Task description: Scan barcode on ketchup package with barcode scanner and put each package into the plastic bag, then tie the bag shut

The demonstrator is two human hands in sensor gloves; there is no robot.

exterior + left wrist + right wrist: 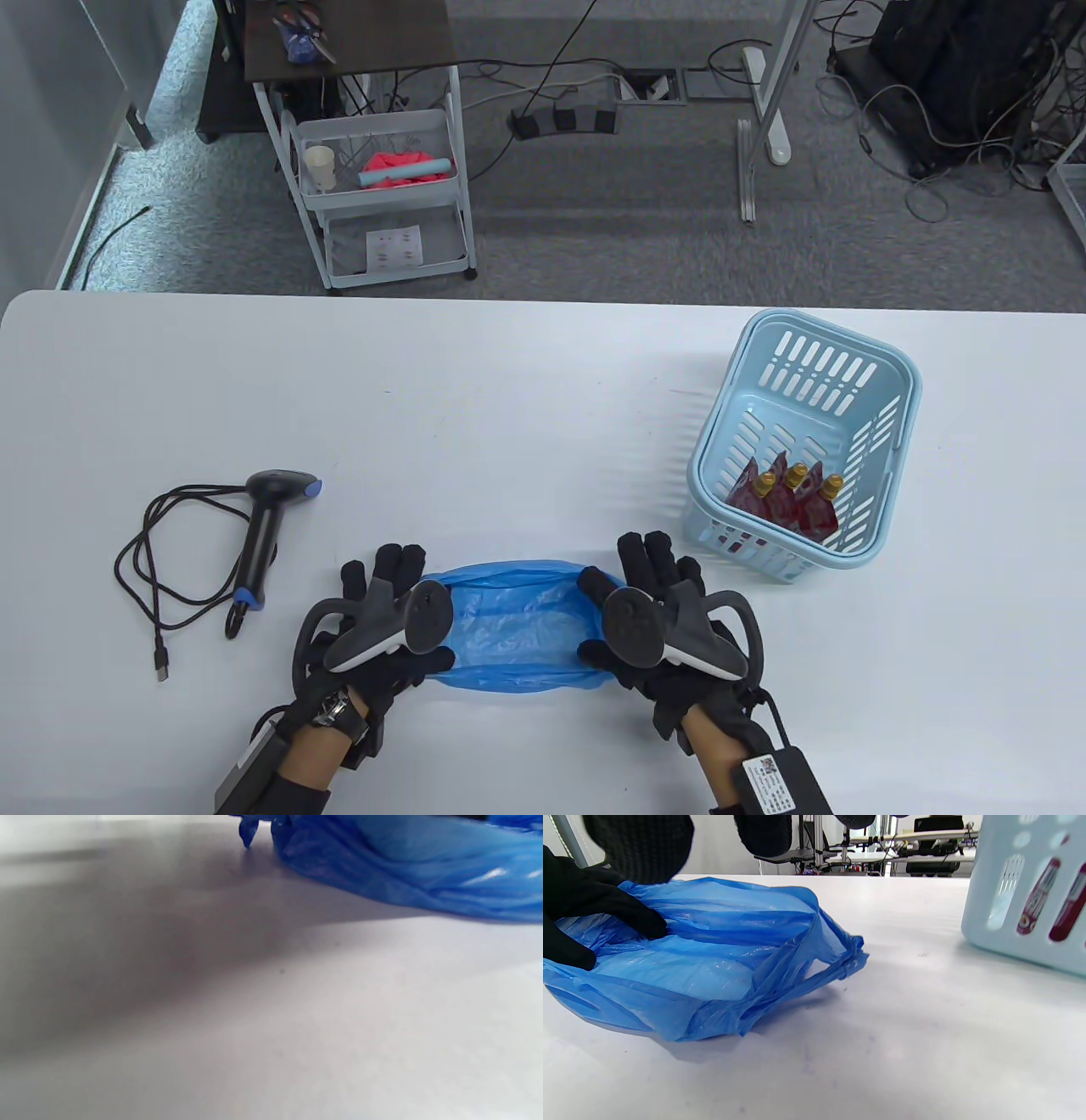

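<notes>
I hold the blue bag (513,628) at 6 o'clock on the table (509,399), left hand (386,624) and right hand (657,620) each pinching a side of its mouth. I should spread it wide, rim low. Ketchup packs (789,501) wait in the basket (806,450) at 3 o'clock; scanner (270,526) at 9.

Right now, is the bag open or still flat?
Open: both hands spread the blue bag's mouth wide; nothing red shows inside.
</notes>
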